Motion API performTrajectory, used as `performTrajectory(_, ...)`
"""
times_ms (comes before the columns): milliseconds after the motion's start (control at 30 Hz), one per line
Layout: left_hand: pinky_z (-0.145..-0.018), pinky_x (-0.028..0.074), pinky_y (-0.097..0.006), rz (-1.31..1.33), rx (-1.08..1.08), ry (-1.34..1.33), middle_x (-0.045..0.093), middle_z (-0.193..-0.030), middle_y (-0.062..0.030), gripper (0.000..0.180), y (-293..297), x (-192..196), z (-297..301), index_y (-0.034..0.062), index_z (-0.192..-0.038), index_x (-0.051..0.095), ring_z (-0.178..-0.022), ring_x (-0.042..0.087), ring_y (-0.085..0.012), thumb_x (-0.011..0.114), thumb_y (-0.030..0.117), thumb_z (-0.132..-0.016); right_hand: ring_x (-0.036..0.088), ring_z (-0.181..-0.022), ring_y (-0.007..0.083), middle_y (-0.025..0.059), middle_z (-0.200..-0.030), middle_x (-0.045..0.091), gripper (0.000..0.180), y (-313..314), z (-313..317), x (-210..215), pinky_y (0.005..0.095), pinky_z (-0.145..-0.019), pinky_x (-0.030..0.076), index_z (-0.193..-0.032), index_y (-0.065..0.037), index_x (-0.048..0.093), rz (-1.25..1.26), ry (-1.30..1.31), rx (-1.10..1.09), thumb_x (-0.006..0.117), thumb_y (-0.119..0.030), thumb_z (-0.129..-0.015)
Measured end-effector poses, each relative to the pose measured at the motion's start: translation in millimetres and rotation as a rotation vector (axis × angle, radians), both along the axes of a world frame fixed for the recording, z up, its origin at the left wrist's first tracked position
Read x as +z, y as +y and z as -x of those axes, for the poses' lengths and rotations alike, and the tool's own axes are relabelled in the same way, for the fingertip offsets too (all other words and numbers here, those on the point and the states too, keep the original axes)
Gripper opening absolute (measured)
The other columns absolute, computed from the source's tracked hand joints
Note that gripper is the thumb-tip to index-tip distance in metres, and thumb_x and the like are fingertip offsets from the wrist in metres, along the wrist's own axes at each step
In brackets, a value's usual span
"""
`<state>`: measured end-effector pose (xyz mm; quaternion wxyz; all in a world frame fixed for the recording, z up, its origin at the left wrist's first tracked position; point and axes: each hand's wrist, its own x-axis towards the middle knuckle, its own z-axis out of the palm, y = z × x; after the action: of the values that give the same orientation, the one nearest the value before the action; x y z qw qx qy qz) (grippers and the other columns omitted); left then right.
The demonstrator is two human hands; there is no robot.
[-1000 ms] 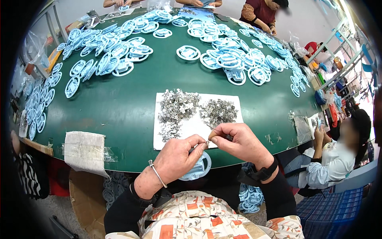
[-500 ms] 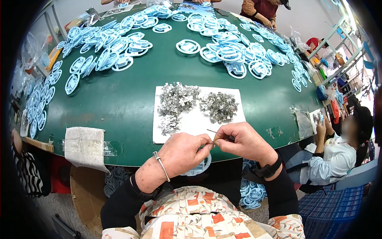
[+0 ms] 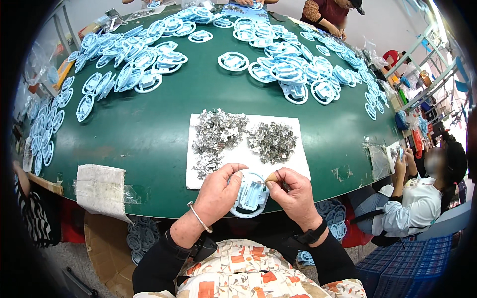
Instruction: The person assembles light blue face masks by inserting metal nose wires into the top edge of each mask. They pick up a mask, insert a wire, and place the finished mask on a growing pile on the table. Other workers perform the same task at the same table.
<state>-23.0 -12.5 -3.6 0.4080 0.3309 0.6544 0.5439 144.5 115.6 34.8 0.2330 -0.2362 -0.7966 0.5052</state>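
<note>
- Head view: the left hand (image 3: 218, 191) holds a white-and-blue plastic ring part (image 3: 251, 196) at the near worktop (image 3: 154, 129) edge, fingers curled round its rim.
- The right hand (image 3: 295, 193) pinches a small metal clip (image 3: 284, 186), fingertips closed on it.
- The ring looks light and stiff, best held by the rim; the clip looks tiny, springy, easily dropped.
- Clip heaps (image 3: 238, 136) lie on white paper (image 3: 298, 164) just beyond.

Many white and blue ring parts (image 3: 278, 69) lie across the green table (image 3: 149, 139). A folded white cloth (image 3: 101, 189) hangs on its near edge. A seated person (image 3: 422, 198) is on the right.
</note>
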Motion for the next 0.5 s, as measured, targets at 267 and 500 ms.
performTrajectory(267,-0.078,0.054,-0.024,0.012,0.002,-0.162,0.071,-0.105,-0.0054,0.028,3.0,-9.8,5.1,-0.0054,-0.124,0.062,-0.088,0.064,-0.0067,0.049,0.011,-0.106,0.058,-0.062,0.0096,0.0053,-0.079,0.064,0.009,-0.1,11.5,-19.3,0.0252,-0.056,0.047,-0.094,0.001,0.068,-0.162,0.020,0.013,0.072,-0.001,-0.087)
performTrajectory(500,-0.073,0.052,-0.024,0.043,0.004,0.004,0.071,-0.097,-0.0045,0.029,1.7,-1.7,2.8,-0.0043,-0.125,0.064,-0.082,0.062,-0.0058,0.049,0.012,-0.105,0.062,-0.061,0.0195,0.0074,-0.078,0.064,0.014,5.2,10.3,-14.4,0.0307,-0.056,0.050,-0.097,-0.004,0.070,-0.342,-0.061,0.093,0.074,-0.002,-0.084)
